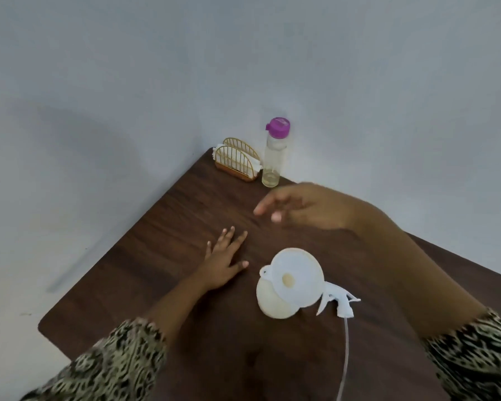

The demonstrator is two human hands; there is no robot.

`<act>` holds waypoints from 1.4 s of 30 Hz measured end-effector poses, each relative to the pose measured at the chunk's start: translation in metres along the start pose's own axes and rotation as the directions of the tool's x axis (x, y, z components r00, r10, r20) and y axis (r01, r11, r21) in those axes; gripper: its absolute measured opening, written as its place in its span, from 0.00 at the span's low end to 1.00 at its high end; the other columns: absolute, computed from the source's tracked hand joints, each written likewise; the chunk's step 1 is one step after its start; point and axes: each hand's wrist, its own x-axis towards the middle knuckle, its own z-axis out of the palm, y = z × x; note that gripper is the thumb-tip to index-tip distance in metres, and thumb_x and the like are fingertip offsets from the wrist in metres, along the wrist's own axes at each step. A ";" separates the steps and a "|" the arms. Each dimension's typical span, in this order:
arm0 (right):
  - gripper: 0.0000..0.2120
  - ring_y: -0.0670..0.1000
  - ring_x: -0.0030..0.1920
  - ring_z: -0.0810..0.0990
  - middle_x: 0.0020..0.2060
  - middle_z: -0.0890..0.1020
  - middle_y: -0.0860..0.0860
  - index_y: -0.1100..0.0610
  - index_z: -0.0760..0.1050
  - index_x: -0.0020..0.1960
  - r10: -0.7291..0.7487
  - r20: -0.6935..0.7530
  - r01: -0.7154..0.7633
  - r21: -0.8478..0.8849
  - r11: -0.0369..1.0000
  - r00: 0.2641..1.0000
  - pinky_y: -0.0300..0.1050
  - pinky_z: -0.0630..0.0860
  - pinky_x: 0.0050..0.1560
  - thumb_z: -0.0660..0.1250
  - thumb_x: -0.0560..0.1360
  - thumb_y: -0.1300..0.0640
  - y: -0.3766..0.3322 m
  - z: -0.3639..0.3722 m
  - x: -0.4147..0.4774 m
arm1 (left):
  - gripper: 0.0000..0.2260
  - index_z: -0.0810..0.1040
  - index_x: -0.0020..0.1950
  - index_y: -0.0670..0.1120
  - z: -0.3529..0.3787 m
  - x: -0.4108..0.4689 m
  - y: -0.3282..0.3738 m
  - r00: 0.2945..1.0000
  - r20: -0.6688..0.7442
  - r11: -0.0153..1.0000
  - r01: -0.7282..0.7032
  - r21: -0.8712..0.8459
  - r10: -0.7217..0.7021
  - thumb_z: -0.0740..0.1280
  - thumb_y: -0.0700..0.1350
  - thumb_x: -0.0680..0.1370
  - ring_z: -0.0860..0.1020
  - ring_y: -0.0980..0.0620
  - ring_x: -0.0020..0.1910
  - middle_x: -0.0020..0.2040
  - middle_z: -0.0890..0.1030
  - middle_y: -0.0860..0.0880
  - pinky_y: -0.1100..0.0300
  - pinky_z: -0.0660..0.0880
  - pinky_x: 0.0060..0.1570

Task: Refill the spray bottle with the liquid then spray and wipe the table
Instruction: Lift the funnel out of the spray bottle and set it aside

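A white spray bottle (pixel 274 303) stands on the dark wooden table (pixel 162 244) with a white funnel (pixel 297 277) sitting in its neck. Its white spray head (pixel 340 302) lies on the table just to the right, its tube trailing toward me. A clear bottle with a purple cap (pixel 274 154) stands at the far corner, a little yellowish liquid at its bottom. My left hand (pixel 224 260) rests flat on the table left of the funnel. My right hand (pixel 298 205) hovers blurred above the table, fingers loosely spread, between the funnel and the purple-capped bottle, holding nothing.
A gold wire napkin holder (pixel 236 160) with white napkins stands at the far corner, left of the purple-capped bottle. Grey walls close in behind the table's two far edges. The floor shows at the left.
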 end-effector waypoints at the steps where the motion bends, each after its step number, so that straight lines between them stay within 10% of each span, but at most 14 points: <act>1: 0.14 0.41 0.58 0.77 0.58 0.80 0.44 0.51 0.76 0.61 -0.038 0.120 0.049 -0.086 0.995 0.992 0.37 0.72 0.60 0.65 0.78 0.61 -0.013 0.006 -0.010 | 0.33 0.46 0.76 0.60 0.001 -0.014 0.001 0.995 -0.030 0.995 -0.094 -0.015 0.094 0.63 0.51 0.79 0.38 0.56 0.76 0.77 0.40 0.58 0.36 0.41 0.73; 5: 0.18 0.49 0.63 0.74 0.63 0.77 0.50 0.55 0.73 0.66 -0.016 0.409 0.185 -0.377 0.908 0.913 0.48 0.71 0.63 0.64 0.77 0.62 -0.030 0.031 -0.011 | 0.41 0.44 0.76 0.65 0.015 -0.071 0.022 0.941 -0.120 0.901 -0.338 -0.271 0.316 0.69 0.51 0.74 0.43 0.57 0.78 0.77 0.44 0.64 0.53 0.46 0.76; 9: 0.16 0.43 0.56 0.73 0.57 0.78 0.45 0.55 0.76 0.63 0.107 0.427 0.106 -0.444 0.890 0.898 0.33 0.68 0.53 0.67 0.75 0.62 -0.023 0.038 0.000 | 0.44 0.50 0.73 0.67 0.032 -0.085 0.060 0.953 -0.153 0.847 -0.302 -0.437 0.261 0.75 0.61 0.67 0.55 0.63 0.74 0.75 0.56 0.64 0.63 0.57 0.71; 29: 0.08 0.47 0.35 0.82 0.43 0.83 0.50 0.56 0.79 0.54 0.280 -0.063 -0.287 -0.257 0.923 0.958 0.37 0.78 0.37 0.66 0.77 0.56 0.004 0.034 -0.036 | 0.32 0.70 0.69 0.51 0.053 -0.069 0.077 0.984 -0.175 0.823 -0.120 -0.555 0.025 0.72 0.59 0.68 0.72 0.55 0.65 0.66 0.75 0.54 0.52 0.71 0.67; 39: 0.21 0.46 0.28 0.75 0.31 0.80 0.52 0.57 0.74 0.35 0.409 -0.528 -0.499 -0.032 0.866 0.744 0.40 0.72 0.35 0.60 0.78 0.43 0.007 0.077 -0.080 | 0.34 0.68 0.70 0.51 0.055 -0.066 0.077 0.989 -0.147 0.833 -0.087 -0.547 0.007 0.72 0.60 0.68 0.72 0.54 0.65 0.67 0.74 0.53 0.52 0.71 0.66; 42: 0.13 0.47 0.36 0.79 0.40 0.82 0.48 0.51 0.77 0.49 0.445 -0.512 -0.405 0.194 0.893 0.735 0.40 0.75 0.37 0.60 0.79 0.44 0.008 0.069 -0.075 | 0.31 0.67 0.70 0.51 0.056 -0.065 0.076 0.990 -0.140 0.834 -0.078 -0.546 0.000 0.73 0.55 0.70 0.71 0.54 0.66 0.67 0.73 0.53 0.52 0.70 0.67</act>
